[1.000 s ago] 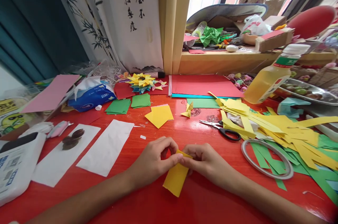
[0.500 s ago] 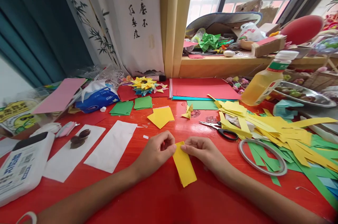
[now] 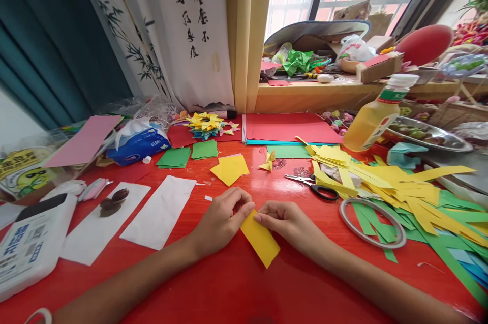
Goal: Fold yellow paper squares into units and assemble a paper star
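Note:
A narrow yellow piece of folded paper (image 3: 261, 241) hangs slantwise toward me above the red tabletop. Its far end is pinched by my left hand (image 3: 224, 219) at the left corner and by my right hand (image 3: 290, 222) at the right corner. Both hands have thumb and fingers closed on the paper, close together. Beyond them lie yellow square sheets (image 3: 231, 170) and a small folded yellow paper piece (image 3: 268, 161). Scissors with black handles (image 3: 322, 190) rest beyond my right hand, and a roll of tape (image 3: 345, 212) lies to its right.
Yellow paper strips (image 3: 404, 186) and green strips (image 3: 385, 227) pile up at right, near a leaning bottle (image 3: 371, 120). White paper sheets (image 3: 162, 212), green squares (image 3: 174, 157), a blue tissue pack (image 3: 139, 146) and a white box (image 3: 34, 247) lie at left. Red sheets (image 3: 290, 128) are stacked behind.
The yellow paper has turned so its near end slants more to the right, and my hands have drawn slightly closer together. The whole view has shifted a little.

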Demonstrator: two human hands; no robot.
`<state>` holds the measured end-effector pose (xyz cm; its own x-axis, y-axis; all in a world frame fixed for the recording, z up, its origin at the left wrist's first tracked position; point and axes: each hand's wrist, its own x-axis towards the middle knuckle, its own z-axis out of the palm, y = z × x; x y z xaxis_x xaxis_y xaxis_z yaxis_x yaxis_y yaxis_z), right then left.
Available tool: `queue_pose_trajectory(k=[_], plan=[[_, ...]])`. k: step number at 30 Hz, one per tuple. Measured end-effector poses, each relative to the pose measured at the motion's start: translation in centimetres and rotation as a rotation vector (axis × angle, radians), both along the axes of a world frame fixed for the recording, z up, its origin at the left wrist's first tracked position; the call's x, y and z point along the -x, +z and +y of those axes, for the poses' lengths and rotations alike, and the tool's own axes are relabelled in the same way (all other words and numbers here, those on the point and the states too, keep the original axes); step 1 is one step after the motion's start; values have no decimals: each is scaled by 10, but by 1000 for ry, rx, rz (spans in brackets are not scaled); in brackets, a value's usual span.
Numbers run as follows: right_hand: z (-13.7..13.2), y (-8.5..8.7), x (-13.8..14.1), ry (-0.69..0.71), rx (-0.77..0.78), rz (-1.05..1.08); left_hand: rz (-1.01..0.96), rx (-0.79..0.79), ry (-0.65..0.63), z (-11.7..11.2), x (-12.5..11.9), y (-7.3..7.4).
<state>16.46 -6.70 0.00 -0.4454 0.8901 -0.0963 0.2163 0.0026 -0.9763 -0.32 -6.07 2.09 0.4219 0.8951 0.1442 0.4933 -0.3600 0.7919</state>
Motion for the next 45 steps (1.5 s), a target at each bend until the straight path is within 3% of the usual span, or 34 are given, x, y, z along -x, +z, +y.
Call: queue_pose_trajectory(k=[8,12,17,25,31,35,40,45], plan=[[3,-1,0,-36,40,143,-39,-80,204,22,13,1],[-3,3,-3,-134,-135,-5,-129,-20,275,38,29,-2],[-11,4,5,-233,-485,-166,-196,129,175,36,30,-3],[-8,-5,44,-80,-655,-194,-300,233,120,25,21,-6],[0,-6,38,-157,-411,-48,-316,167,159,24,18,-3],[2,-5,33,-158,-301,129,-209,98,146,18,15,-2],[3,-2,34,-169,-183,367,-97,15,71,12,12,0],[5,0,34,-161,-79,435,-78,35,26,11,10,0]])
